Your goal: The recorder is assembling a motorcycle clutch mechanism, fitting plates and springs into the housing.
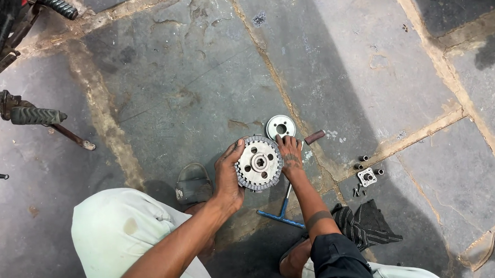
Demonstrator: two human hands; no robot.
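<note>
Flat on the stone floor (186, 74), face up: toothed clutch pack (259, 163), pinched between both grips. Left hand (228, 177) clamped on its near-left rim, right hand (290, 152) pressed on the right edge. Round silver plate (280, 126) just beyond, nearer the right.

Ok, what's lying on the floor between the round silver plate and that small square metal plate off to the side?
In the head view, between the round silver plate and the square metal plate lie a short dark cylinder and two small metal sleeves.
</note>
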